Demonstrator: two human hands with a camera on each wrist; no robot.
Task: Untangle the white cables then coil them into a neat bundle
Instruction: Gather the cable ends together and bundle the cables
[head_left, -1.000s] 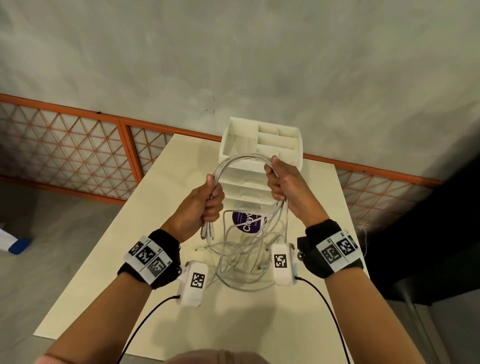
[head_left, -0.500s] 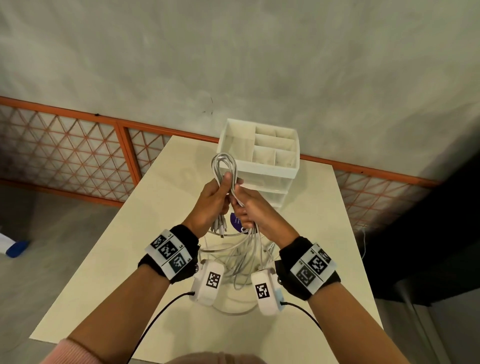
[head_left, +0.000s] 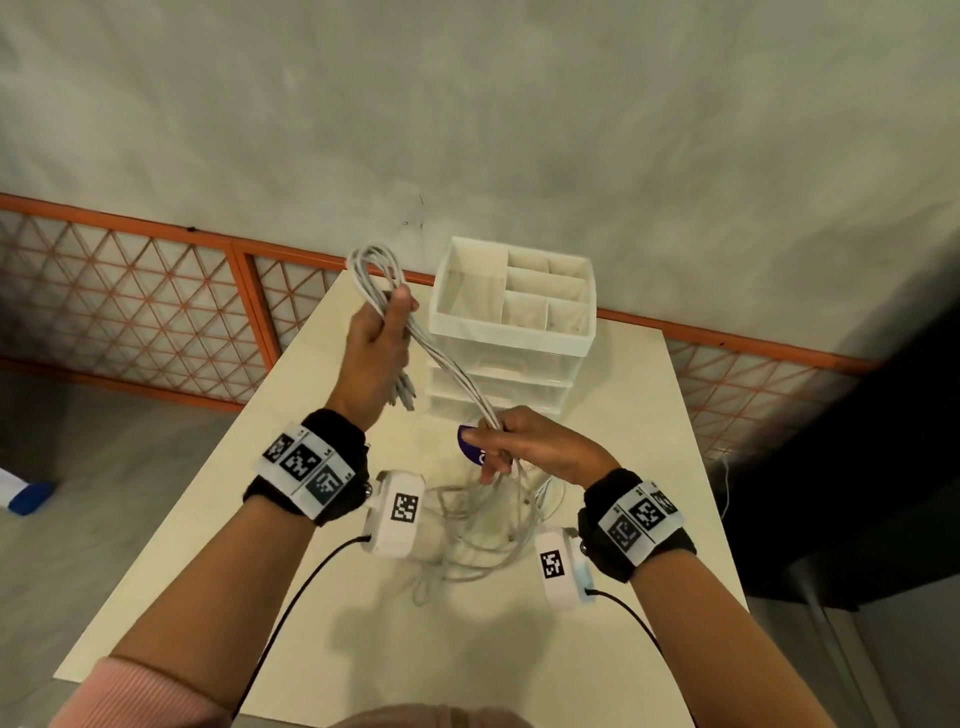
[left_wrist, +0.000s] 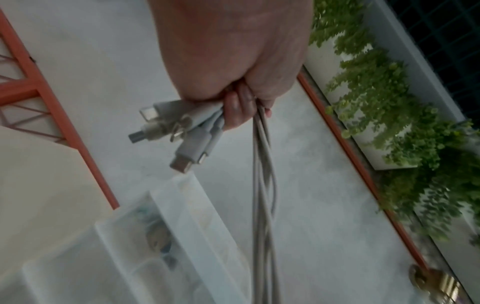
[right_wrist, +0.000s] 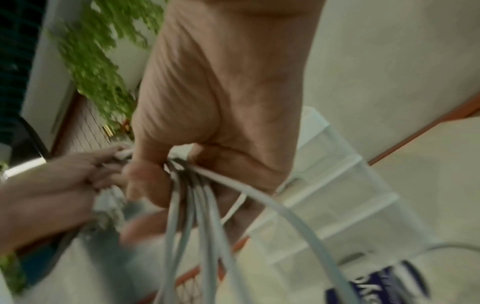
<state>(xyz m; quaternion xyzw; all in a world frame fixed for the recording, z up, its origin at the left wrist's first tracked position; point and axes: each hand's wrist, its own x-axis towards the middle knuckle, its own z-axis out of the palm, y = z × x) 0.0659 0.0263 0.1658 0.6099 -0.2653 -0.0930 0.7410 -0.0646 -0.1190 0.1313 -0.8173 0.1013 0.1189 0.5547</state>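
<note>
Between the two hands runs the bundle of white cables (head_left: 451, 371), stretched on a slant above the table (head_left: 597, 649). Up top, the left hand (head_left: 376, 353) has its fingers wrapped tight round the strands, and a folded loop (head_left: 371, 273) of cable sticks out above that fist! Below the fist, a cluster of plugs (left_wrist: 179, 131) pokes free; the left wrist view shows several connector ends fanned out by the fingers. Down the line, the right hand (head_left: 530, 447) has fingers and thumb curled round the same strands, with the cables (right_wrist: 197, 216) spilling out beneath its grip. Under that hand the loose remainder (head_left: 483, 540) lies in a messy heap on the table. Just behind the stretched strands stands a white drawer organiser (head_left: 511, 322), its top compartments open. Tucked against the right hand's fingers, a purple label (head_left: 470, 444) peeks out.
</note>
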